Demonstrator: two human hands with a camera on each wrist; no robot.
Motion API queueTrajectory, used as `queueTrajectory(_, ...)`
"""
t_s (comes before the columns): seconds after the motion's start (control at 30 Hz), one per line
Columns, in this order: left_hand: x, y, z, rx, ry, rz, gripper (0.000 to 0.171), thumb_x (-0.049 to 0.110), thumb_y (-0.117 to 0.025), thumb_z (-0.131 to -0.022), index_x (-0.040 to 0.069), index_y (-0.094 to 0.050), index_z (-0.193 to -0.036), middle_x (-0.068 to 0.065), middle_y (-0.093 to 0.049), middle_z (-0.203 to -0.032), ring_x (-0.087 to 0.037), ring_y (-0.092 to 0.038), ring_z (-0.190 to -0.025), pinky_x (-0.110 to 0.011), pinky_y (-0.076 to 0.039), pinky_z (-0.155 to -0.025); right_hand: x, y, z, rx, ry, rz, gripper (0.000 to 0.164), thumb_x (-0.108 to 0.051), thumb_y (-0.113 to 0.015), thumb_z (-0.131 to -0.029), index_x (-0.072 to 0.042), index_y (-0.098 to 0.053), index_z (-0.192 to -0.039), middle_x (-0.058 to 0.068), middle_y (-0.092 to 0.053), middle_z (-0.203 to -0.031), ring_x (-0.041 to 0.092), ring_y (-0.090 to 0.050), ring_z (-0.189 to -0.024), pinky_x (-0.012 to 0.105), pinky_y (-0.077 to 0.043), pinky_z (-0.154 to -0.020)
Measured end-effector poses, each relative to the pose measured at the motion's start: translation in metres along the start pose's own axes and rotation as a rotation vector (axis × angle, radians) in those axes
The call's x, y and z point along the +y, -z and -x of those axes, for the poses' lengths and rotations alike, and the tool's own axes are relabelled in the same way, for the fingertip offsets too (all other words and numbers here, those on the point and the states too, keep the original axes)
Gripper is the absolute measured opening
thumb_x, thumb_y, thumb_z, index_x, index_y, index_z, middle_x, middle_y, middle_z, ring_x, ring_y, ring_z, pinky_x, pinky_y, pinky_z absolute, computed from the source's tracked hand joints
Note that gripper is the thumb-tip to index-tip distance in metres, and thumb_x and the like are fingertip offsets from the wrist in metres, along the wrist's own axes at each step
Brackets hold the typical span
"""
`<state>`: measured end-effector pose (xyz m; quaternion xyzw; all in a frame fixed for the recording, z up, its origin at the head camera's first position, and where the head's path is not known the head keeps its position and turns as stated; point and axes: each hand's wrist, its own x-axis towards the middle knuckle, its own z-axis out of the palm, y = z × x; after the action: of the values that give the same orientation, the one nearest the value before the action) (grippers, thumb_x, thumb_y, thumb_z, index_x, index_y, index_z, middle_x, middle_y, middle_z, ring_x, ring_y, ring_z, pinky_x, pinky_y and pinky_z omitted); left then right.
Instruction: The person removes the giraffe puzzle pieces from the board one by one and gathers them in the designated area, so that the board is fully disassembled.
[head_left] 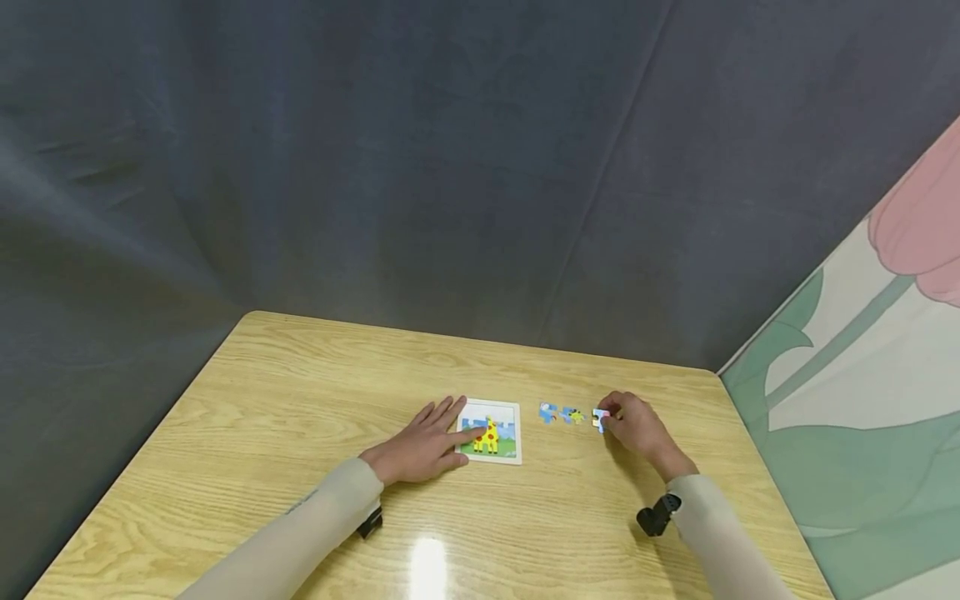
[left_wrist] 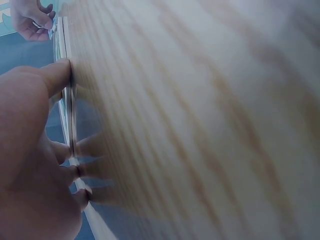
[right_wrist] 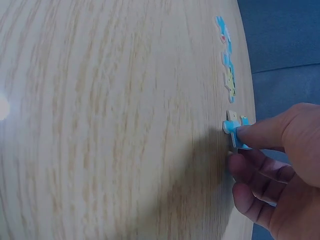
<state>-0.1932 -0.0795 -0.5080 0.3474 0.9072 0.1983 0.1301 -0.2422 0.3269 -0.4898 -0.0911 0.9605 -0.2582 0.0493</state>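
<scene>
**Thin, light puzzle piece (head_left: 599,418), best taken by its edges**

The piece is at the right end of a short row on the wooden counter (head_left: 322,392), well apart from the white-rimmed puzzle board (head_left: 518,433). The right-hand grip (head_left: 637,423) pinches it between thumb and fingers, one knob left showing. It looks tilted; whether its lower edge touches the counter, I cannot tell.

It should be light and stiff, probably card or thin wood, perhaps slick on its printed face. The narrow knobs seem the weak points — the broad body or opposite edges look the safer hold.

Two loose pieces, one blue and white (head_left: 547,412), the other blue and yellow (head_left: 572,415), lie between it and the board. The left-hand grip (head_left: 420,446) is spread across the board's left side, index finger over the giraffe picture (head_left: 486,443) — partly in the way there.
</scene>
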Motion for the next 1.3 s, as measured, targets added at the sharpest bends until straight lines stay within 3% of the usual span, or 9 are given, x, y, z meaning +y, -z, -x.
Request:
queueTrajectory(0.57, 0.003, 0.003, 0.001, -0.008, 0.002, 0.006, 0.054, 0.04, -0.047, -0.115, 0.026, -0.04, -0.167, -0.022, -0.003, -0.18, -0.044, -0.005, -0.169, -0.065, -0.012, -0.135, -0.002, -0.004, 0.001, -0.008, -0.012, 0.001, 0.012, 0.0, -0.066, -0.1, 0.003, -0.071, -0.111, 0.016, -0.072, -0.103, 0.022, -0.065, -0.089, 0.035, -0.055, -0.075)
queueTrajectory(0.83, 0.004, 0.005, 0.001, -0.009, -0.006, -0.034, 0.05, 0.035, -0.043, -0.117, 0.024, -0.043, -0.166, -0.026, -0.007, -0.179, -0.047, -0.008, -0.167, -0.066, -0.017, -0.134, -0.005, -0.006, 0.004, -0.005, -0.019, 0.015, 0.011, 0.0, -0.066, -0.1, 0.002, -0.07, -0.11, 0.017, -0.067, -0.107, 0.023, -0.066, -0.091, 0.038, -0.056, -0.077)
queueTrajectory(1.03, 0.003, 0.004, 0.0, 0.006, 0.008, -0.006, 0.054, 0.034, -0.045, -0.116, 0.023, -0.038, -0.168, -0.025, -0.007, -0.179, -0.046, -0.008, -0.168, -0.065, -0.015, -0.135, -0.005, -0.004, 0.004, 0.016, -0.026, 0.037, 0.013, -0.005, -0.067, -0.101, 0.001, -0.071, -0.112, 0.02, -0.062, -0.11, 0.024, -0.062, -0.089, 0.04, -0.055, -0.077)
queueTrajectory(1.3, 0.001, 0.004, -0.002, 0.038, 0.09, 0.098, 0.076, 0.039, -0.056, -0.112, 0.001, -0.024, -0.169, -0.016, -0.012, -0.181, -0.037, -0.012, -0.169, -0.058, -0.014, -0.137, -0.012, -0.008, 0.002, 0.059, -0.025, 0.039, 0.019, -0.011, -0.066, -0.103, 0.001, -0.07, -0.118, 0.024, -0.062, -0.122, 0.026, -0.063, -0.092, 0.046, -0.058, -0.081)
